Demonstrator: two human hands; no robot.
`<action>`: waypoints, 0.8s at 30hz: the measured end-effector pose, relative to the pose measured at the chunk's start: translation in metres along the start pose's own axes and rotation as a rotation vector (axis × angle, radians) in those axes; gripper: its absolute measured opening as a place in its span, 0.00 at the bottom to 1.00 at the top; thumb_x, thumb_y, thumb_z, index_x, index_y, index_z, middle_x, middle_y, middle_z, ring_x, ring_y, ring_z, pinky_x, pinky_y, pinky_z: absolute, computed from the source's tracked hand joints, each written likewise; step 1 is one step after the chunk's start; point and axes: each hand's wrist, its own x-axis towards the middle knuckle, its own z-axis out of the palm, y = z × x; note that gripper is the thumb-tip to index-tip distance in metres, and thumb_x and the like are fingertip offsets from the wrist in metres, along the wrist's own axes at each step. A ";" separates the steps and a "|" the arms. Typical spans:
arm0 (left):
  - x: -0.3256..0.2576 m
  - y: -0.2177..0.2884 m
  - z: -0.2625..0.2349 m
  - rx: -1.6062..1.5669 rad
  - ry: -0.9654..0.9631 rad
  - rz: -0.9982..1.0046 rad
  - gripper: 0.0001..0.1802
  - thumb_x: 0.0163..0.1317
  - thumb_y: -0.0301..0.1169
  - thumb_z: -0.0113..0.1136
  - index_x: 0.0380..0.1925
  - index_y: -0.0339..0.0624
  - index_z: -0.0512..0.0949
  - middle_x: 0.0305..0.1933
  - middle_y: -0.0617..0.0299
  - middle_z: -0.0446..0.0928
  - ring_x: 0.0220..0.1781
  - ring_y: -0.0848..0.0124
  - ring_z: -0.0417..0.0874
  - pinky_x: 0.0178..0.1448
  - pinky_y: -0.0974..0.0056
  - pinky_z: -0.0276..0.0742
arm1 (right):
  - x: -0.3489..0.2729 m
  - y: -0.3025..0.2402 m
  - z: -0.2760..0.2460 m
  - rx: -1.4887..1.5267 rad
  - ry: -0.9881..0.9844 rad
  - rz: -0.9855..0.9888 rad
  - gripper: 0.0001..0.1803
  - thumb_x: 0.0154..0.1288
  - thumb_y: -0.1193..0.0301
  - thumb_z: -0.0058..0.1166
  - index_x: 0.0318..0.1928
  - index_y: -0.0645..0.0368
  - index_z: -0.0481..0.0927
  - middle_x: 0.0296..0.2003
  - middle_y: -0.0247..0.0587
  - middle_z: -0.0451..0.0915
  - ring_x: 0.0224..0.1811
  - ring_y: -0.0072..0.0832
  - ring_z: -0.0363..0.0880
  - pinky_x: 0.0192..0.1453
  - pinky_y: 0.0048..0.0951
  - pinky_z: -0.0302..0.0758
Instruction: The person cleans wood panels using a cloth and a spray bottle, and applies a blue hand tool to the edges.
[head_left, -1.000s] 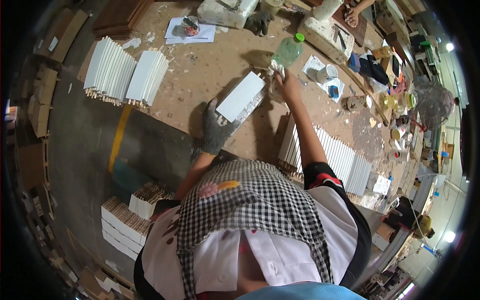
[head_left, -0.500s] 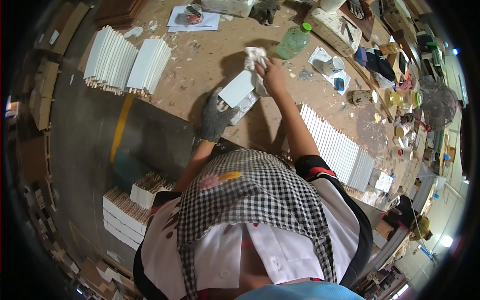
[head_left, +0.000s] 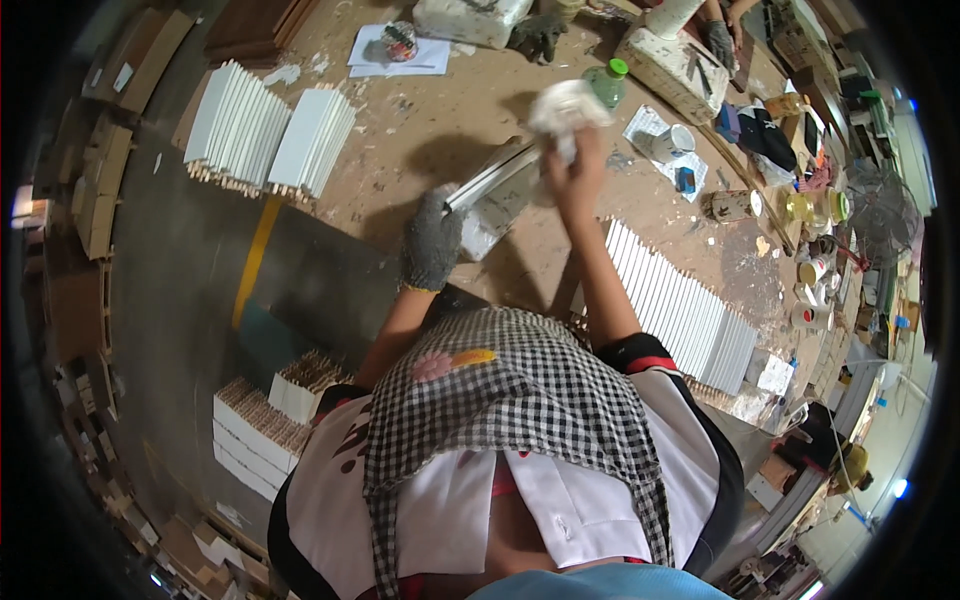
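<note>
My left hand [head_left: 432, 245], in a grey knit glove, grips one end of a white panel [head_left: 490, 182]. The panel is tilted nearly edge-on above the table. My bare right hand [head_left: 576, 172] is closed on a bunched white cloth [head_left: 568, 108] by the panel's far end. Motion blurs the cloth and the fingers, and I cannot tell whether the cloth touches the panel. Beneath the panel lies a crumpled clear plastic sheet [head_left: 482, 238] on the paint-spotted table [head_left: 415, 110]. Behind the cloth stands a green-capped bottle [head_left: 606, 85], partly hidden.
White panels stand in two rows [head_left: 235, 125] at the far left and one long row [head_left: 680, 305] at the right. A white cup [head_left: 673, 143] and a paint-marked can [head_left: 735, 206] are on the right. A co-worker's gloved hand [head_left: 718, 43] shows at the top. Stacked panels [head_left: 255, 435] are lower left.
The white panel has turned from showing its broad face to nearly edge-on. My right hand has moved up and right with the cloth, away from the panel's face.
</note>
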 end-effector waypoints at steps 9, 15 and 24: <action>-0.015 -0.002 0.009 0.098 -0.058 0.025 0.17 0.65 0.34 0.61 0.51 0.41 0.75 0.43 0.43 0.81 0.45 0.45 0.83 0.46 0.49 0.80 | -0.006 0.046 0.011 -0.248 -0.304 -0.340 0.19 0.69 0.56 0.51 0.49 0.58 0.77 0.53 0.48 0.75 0.62 0.45 0.71 0.76 0.53 0.52; -0.022 -0.047 0.009 0.253 -0.214 0.408 0.22 0.58 0.29 0.64 0.53 0.38 0.74 0.65 0.41 0.69 0.69 0.47 0.69 0.72 0.51 0.66 | 0.023 0.089 -0.048 -0.012 0.057 0.425 0.25 0.75 0.52 0.49 0.50 0.64 0.79 0.30 0.48 0.83 0.34 0.33 0.81 0.41 0.34 0.75; -0.033 -0.056 0.027 -0.453 -0.253 -0.154 0.57 0.57 0.37 0.72 0.76 0.39 0.42 0.73 0.40 0.59 0.72 0.52 0.65 0.72 0.53 0.66 | -0.036 -0.053 -0.021 0.009 -0.683 0.022 0.06 0.65 0.67 0.58 0.39 0.55 0.81 0.46 0.45 0.81 0.59 0.43 0.75 0.65 0.47 0.69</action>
